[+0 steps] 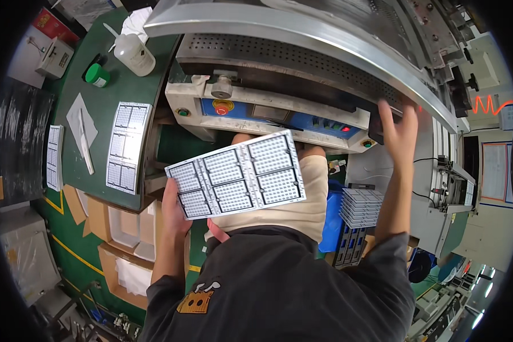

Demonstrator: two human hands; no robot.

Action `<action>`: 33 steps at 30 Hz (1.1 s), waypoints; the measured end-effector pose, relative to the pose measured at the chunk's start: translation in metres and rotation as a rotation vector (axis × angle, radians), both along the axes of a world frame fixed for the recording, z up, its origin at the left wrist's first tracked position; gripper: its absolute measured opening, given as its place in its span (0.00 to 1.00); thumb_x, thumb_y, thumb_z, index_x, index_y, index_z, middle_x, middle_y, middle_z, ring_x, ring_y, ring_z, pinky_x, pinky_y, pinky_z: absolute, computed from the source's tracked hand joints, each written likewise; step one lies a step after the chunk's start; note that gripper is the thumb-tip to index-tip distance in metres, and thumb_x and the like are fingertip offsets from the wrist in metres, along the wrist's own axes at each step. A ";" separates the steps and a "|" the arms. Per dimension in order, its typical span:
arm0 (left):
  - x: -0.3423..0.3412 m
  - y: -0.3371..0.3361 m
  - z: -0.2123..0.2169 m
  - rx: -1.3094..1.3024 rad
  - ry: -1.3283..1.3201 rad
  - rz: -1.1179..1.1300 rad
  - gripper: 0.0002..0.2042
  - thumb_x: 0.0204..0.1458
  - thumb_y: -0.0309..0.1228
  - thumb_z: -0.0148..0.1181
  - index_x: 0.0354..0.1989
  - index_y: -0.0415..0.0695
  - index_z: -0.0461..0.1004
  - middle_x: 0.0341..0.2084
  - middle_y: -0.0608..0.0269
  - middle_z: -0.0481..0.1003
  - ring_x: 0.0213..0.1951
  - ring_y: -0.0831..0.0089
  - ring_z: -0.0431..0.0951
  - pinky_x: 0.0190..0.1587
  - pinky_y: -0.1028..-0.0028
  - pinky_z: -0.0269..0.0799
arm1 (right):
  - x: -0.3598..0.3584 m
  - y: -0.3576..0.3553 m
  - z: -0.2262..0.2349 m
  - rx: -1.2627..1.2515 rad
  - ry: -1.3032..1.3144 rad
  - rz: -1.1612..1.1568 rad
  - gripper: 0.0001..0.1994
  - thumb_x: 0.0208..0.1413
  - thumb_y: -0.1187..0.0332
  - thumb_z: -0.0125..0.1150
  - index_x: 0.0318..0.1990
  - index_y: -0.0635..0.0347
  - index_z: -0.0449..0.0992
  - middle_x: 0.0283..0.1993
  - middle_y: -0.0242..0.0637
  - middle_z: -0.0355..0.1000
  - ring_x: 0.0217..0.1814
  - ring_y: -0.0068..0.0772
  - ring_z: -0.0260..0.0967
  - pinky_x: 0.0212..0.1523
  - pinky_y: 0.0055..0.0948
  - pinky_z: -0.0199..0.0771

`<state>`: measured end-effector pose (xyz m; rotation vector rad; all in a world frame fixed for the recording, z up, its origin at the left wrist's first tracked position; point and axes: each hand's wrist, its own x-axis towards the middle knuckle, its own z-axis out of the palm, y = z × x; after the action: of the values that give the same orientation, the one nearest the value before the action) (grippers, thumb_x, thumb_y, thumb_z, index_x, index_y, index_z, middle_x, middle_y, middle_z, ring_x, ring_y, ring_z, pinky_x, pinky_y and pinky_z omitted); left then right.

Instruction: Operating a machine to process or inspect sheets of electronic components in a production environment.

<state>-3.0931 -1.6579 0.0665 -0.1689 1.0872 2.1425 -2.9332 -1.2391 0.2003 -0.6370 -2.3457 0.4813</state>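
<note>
My left hand (175, 211) grips the left edge of a white circuit board panel (228, 185), tilted in front of my lap. Several dark-outlined blocks of small pale dots cover its face. My right hand (400, 128) is raised at the right end of a screen printing machine (273, 108), its fingers apart and slightly blurred, with nothing seen in them. Its fingertips are close to a dark part below the perforated bed (290, 60); whether they touch it I cannot tell. Above the bed slants a metal frame (319, 31).
On the green table (77, 154) at left are a stack of similar panels (128, 151), a spatula (85, 139) on paper, a green-lidded jar (97, 75) and a squeeze bottle (134, 54). Cardboard boxes (119, 279) stand below. Grey racked panels (362, 208) sit at right.
</note>
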 end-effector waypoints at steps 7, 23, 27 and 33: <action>0.041 0.030 -0.014 -0.096 -0.008 -0.216 0.19 0.64 0.40 0.41 0.54 0.38 0.65 0.45 0.59 0.73 0.46 0.71 0.75 0.50 0.70 0.71 | -0.030 0.159 -0.008 0.858 -0.496 -0.087 0.26 0.56 0.48 0.54 0.53 0.59 0.72 0.53 0.45 0.71 0.55 0.44 0.69 0.55 0.37 0.69; 0.038 0.041 -0.006 -0.034 -0.033 -0.312 0.17 0.65 0.40 0.41 0.51 0.39 0.66 0.42 0.61 0.75 0.44 0.74 0.77 0.48 0.72 0.73 | -0.113 0.183 0.037 0.875 -0.608 0.134 0.31 0.51 0.46 0.60 0.55 0.62 0.71 0.53 0.48 0.71 0.59 0.41 0.66 0.60 0.38 0.62; 0.036 0.039 -0.003 -0.049 -0.016 -0.261 0.17 0.65 0.40 0.41 0.50 0.39 0.66 0.42 0.60 0.75 0.44 0.74 0.77 0.49 0.72 0.73 | -0.128 0.157 0.045 0.879 -0.613 0.183 0.32 0.50 0.45 0.62 0.55 0.62 0.71 0.53 0.49 0.71 0.60 0.40 0.65 0.62 0.38 0.60; 0.042 0.042 -0.006 -0.079 -0.038 -0.255 0.17 0.65 0.40 0.40 0.50 0.38 0.66 0.43 0.60 0.75 0.44 0.73 0.77 0.49 0.72 0.73 | -0.142 0.152 0.074 0.890 -0.648 0.205 0.35 0.48 0.44 0.64 0.56 0.63 0.70 0.53 0.50 0.71 0.61 0.38 0.64 0.64 0.39 0.58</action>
<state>-3.0509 -1.6163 0.0608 -0.1012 1.1093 1.8643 -3.0747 -1.0876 0.2740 -0.1126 -2.8608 -0.7903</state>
